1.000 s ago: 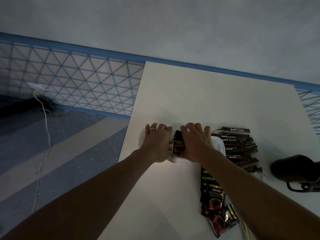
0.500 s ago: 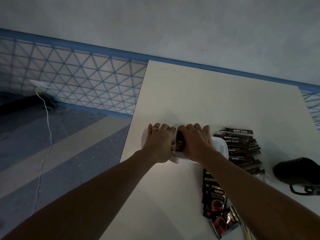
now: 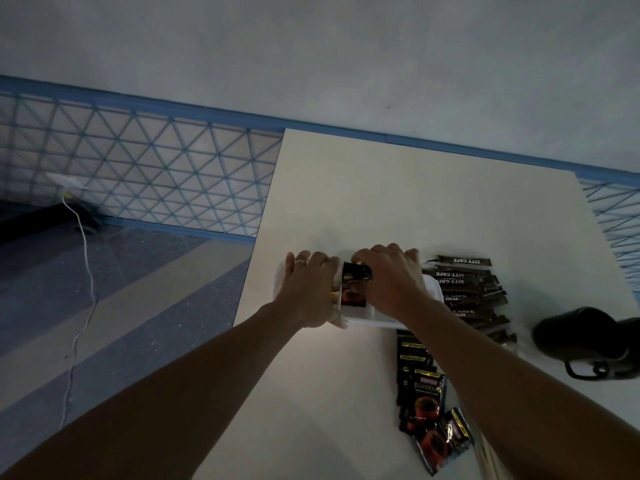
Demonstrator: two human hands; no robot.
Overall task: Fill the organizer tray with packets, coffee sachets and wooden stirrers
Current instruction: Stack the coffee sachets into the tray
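A white organizer tray (image 3: 381, 322) sits near the table's left edge, mostly covered by both hands. My left hand (image 3: 311, 292) rests on the tray's left part with fingers stretched over it and the thumb at the front rim. Dark coffee sachets (image 3: 353, 292) stand upright in a middle compartment. My right hand (image 3: 394, 282) reaches over the tray from the right, its fingertips curled onto the tops of those sachets. Brown sugar sticks (image 3: 464, 292) lie in a pile right of the tray. Loose coffee sachets (image 3: 424, 400) lie nearer to me, partly under my right forearm.
The pale table (image 3: 381, 202) ends just left of the tray, with floor below. A black mug-like object (image 3: 581, 337) lies at the right edge. Pale strips, perhaps stirrers (image 3: 485, 457), peek out under my right arm. A white cable (image 3: 83, 271) runs along the floor.
Both hands stay on the tray. My right hand's fingers have shifted slightly on the upright sachets, and more of the sachet stack shows between the hands.
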